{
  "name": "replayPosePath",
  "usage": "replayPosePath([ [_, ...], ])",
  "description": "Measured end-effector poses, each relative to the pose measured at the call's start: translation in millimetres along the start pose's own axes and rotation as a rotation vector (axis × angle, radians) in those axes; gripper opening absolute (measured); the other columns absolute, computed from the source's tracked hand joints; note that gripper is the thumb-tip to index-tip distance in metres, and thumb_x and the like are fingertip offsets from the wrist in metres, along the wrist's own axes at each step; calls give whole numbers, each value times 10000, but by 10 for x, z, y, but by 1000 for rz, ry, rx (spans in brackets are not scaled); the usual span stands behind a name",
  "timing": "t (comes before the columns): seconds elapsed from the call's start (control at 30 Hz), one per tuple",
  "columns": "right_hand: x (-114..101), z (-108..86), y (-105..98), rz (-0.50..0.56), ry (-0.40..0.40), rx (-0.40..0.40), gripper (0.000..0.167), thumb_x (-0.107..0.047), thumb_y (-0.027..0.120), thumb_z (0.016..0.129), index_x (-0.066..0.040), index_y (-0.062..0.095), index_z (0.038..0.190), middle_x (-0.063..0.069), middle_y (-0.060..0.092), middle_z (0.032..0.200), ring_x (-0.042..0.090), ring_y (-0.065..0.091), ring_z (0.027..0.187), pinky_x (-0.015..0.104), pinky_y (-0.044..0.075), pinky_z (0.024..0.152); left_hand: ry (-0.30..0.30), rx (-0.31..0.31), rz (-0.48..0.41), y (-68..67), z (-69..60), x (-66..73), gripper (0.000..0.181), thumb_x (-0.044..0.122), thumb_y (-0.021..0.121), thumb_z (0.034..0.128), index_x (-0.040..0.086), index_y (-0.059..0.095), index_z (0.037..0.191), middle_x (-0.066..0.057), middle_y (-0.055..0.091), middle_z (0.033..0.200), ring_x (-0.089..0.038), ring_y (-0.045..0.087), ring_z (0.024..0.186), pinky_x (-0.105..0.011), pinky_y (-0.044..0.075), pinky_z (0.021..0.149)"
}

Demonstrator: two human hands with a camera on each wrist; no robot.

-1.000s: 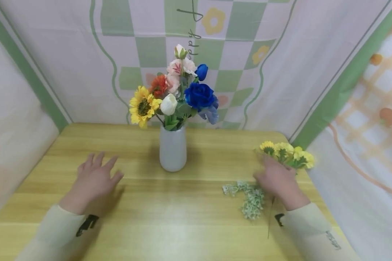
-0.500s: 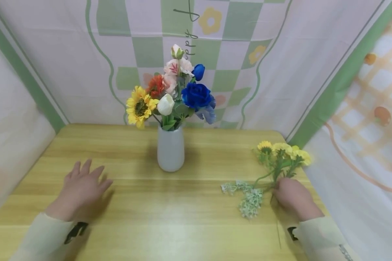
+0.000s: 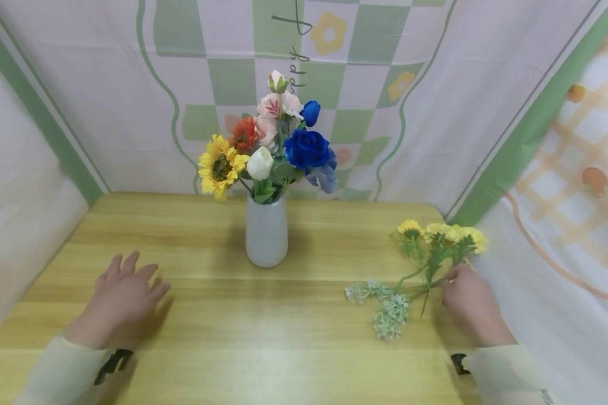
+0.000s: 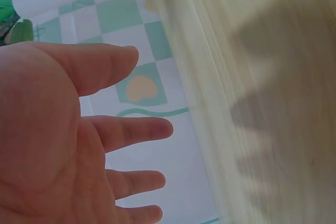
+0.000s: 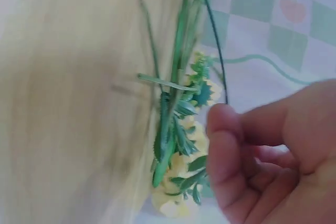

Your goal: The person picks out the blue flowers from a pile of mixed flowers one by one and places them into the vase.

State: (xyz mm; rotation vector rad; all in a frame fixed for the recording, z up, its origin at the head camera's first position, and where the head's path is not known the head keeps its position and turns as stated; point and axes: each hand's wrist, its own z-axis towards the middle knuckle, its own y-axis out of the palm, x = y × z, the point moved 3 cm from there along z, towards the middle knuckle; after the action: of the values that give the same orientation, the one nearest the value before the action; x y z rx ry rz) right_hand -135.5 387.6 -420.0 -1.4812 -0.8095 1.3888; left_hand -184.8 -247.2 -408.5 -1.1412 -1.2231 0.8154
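The right hand pinches 1 thin dark stem between the thumb and the curled fingers. From these fingertips the stem goes away and leaves the picture of the right wrist view, so I cannot tell which flower it carries. Just beyond the right hand lie the yellow flowers with their green leaves, near the far right corner of the desk. To the left of the same hand lies a pale green sprig, with 2 tufts of small blossoms. Several stems cross each other between this sprig, the yellow flowers and the right hand.

The left hand is above the left part of the desk, palm down, with its fingers spread apart and relaxed. Its shadow falls on the wood beside it.

Farther than both hands, and between them, stands an upright white vase. On the vase's side nearer to the left hand is a sunflower; on the side nearer to the right hand is a blue rose. A white tulip is between these 2. Behind the vase, away from the hands, hangs a checked cloth.
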Motion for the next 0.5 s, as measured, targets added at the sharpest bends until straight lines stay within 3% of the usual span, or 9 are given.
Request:
replayPosePath([
  [0.13,7,13,-124,95,96,119,388,-127,495,960,154,453,1225,316,627,1014,499,600,878,589,474,742,15,5,-2,6,-19,14,645,470,507,1015,-75,517,1360,-442,160,1485,-685,44,1321,-827,104,962],
  [0.23,-58,7,-213,152,133,180,458,-179,503,987,149,416,1294,286,659,1008,465,628,854,568,473,732,22,14,-6,3,-27,30,614,442,525,1014,-74,531,1347,-444,170,1481,-687,49,1319,-830,117,956],
  [0.4,-177,-23,-306,196,158,223,469,-191,477,1002,132,406,1334,258,685,1012,417,663,834,530,473,728,32,24,4,-5,-34,55,597,434,527,1015,-66,543,1339,-442,186,1478,-686,68,1317,-832,136,950],
  [0.5,-226,-46,-335,223,167,228,505,-201,457,1014,123,373,1393,254,686,1045,410,650,873,564,455,795,36,21,5,-4,-37,73,592,432,526,1015,-63,547,1339,-438,194,1479,-684,75,1318,-831,138,952],
])
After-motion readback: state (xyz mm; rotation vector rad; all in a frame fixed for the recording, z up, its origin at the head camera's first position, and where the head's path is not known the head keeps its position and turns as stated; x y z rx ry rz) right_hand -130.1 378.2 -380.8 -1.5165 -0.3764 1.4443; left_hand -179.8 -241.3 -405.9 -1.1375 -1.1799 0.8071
